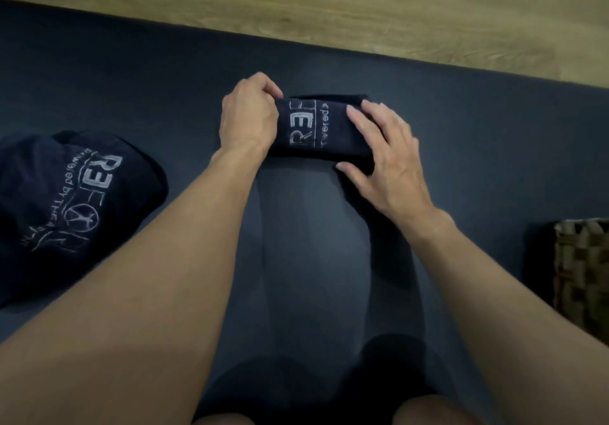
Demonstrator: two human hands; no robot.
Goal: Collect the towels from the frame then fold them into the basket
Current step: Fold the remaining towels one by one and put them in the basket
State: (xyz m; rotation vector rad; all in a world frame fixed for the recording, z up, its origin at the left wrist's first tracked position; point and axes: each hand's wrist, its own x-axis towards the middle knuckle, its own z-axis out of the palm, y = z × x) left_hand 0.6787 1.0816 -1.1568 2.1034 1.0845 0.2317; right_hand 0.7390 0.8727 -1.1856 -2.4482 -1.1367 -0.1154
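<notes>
On smooth mat [313,260] | oblong folded towel [313,128] | left hand [250,121] pinching

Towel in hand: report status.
Left hand pinches end of folded towel. Right hand presses flat on top. Basket at right, nothing in between. Loose towel waits at left.

We counted two dark towels: one folded towel [316,128] and one heaped towel [75,194], the latter well left of the folded towel. One woven basket [583,266] stood well right of it, only partly in view. Two hands were on the folded towel: left hand [250,118] at its left end, right hand [385,154] at its right end. One dark mat [131,78] lay beneath it, one wooden floor [329,3] beyond. We noted two printed logos, one per towel.
</notes>
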